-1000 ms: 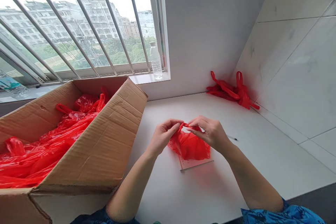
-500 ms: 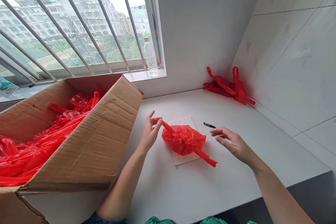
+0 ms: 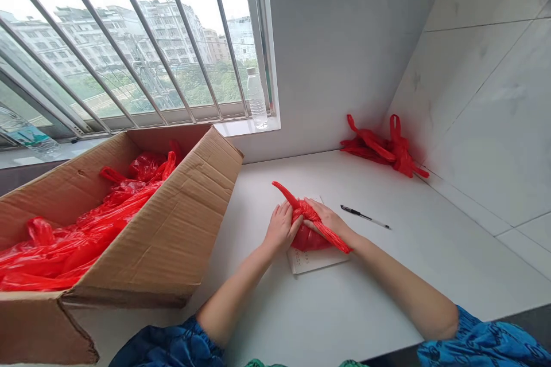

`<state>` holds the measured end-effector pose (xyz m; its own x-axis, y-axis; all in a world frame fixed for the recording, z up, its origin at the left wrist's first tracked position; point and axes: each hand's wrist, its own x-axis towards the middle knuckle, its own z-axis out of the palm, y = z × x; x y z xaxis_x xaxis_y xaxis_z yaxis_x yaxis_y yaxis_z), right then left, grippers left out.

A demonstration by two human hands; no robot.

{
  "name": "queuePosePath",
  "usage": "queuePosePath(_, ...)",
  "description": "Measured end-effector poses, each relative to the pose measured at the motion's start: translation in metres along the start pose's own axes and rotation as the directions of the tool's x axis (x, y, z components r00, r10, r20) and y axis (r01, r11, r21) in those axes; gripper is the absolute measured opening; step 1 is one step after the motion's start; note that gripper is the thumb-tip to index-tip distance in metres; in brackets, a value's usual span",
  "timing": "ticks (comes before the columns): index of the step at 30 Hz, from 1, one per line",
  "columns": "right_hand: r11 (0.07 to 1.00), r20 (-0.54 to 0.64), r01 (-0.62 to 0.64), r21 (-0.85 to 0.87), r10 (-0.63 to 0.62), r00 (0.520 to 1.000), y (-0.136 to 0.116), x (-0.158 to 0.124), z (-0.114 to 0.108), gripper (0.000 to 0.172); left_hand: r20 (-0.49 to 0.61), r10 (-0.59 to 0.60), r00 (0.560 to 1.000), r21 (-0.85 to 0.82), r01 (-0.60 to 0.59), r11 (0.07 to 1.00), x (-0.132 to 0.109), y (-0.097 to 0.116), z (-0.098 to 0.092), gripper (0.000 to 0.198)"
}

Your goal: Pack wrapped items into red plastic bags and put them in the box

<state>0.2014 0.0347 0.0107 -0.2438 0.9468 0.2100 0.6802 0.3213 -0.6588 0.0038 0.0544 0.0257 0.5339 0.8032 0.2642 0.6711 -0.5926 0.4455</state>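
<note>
A knotted red plastic bag (image 3: 310,239) lies on a white notebook (image 3: 318,262) in the middle of the white table. My left hand (image 3: 279,228) is closed round the bag's left side, and my right hand (image 3: 328,220) grips its right side near the knot. One twisted handle sticks up to the upper left; the other crosses over my right hand towards the wrist. Whatever the bag contains is hidden. To the right of the hands lies a black and clear pen (image 3: 365,217).
A large open cardboard box (image 3: 172,218) with red plastic bags (image 3: 116,200) stands at the left. More red bags (image 3: 379,146) lie in the far right corner against the wall. On the windowsill stands a clear bottle (image 3: 257,103); another bottle (image 3: 32,136) lies farther left.
Both hands, apart before, have come together on the bag. My left hand has let go of the handle tip, and my right hand has moved left, uncovering the pen. The view has shifted slightly.
</note>
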Motion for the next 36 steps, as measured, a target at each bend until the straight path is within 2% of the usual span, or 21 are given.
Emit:
queuePosePath(5,0.996,0.039,0.037,-0.087,-0.034,0.999,0.016,-0.003,0.011,0.075,0.000,-0.011,1.000,0.038,0.011,0.999,-0.003,-0.012,0.018,0.042)
queuePosePath(9,0.985,0.056,0.068,-0.161,-0.059,0.997,0.021,-0.003,0.019,0.070,0.005,0.003,1.000,0.065,-0.004,0.998,-0.005,-0.014,0.023,0.044)
queuePosePath(15,0.964,0.057,0.099,-0.248,-0.088,0.995,0.024,-0.004,0.027,0.062,0.026,0.019,1.000,0.103,-0.021,0.994,-0.004,-0.012,0.023,0.041)
queuePosePath(20,0.969,-0.013,0.161,-0.190,-0.167,0.986,0.014,-0.011,0.017,0.052,0.034,0.005,0.999,-0.006,-0.005,1.000,-0.010,-0.002,0.012,0.035)
queuePosePath(23,0.972,-0.135,0.222,-0.070,-0.230,0.964,-0.002,-0.022,0.004,0.037,0.038,0.008,0.999,-0.070,-0.005,0.998,-0.024,0.014,-0.011,0.028)
queuePosePath(25,0.978,-0.189,0.201,0.063,-0.186,0.964,-0.016,-0.032,-0.004,0.034,0.039,-0.007,0.999,-0.108,0.011,0.994,-0.038,0.030,-0.031,0.030)
queuePosePath(27,0.946,-0.177,0.218,0.240,-0.178,0.968,-0.033,-0.044,-0.009,0.037,0.092,-0.055,0.994,-0.163,0.069,0.984,-0.051,0.049,-0.053,0.041)
queuePosePath(29,0.895,-0.156,0.277,0.350,-0.236,0.959,-0.050,-0.055,-0.013,0.043,0.203,-0.113,0.973,-0.191,0.153,0.970,-0.062,0.067,-0.074,0.049)
queuePosePath(32,0.826,-0.115,0.388,0.408,-0.375,0.920,-0.068,-0.066,-0.017,0.049,0.332,-0.097,0.938,-0.264,0.191,0.946,-0.076,0.087,-0.111,0.041)
queuePosePath(34,0.804,-0.089,0.411,0.430,-0.415,0.906,-0.070,-0.069,-0.020,0.053,0.350,-0.049,0.936,-0.363,0.184,0.913,-0.088,0.096,-0.144,0.034)
queuePosePath(36,0.813,-0.083,0.368,0.452,-0.372,0.924,-0.065,-0.069,-0.021,0.054,0.277,-0.084,0.957,-0.427,0.201,0.882,-0.101,0.101,-0.183,0.034)
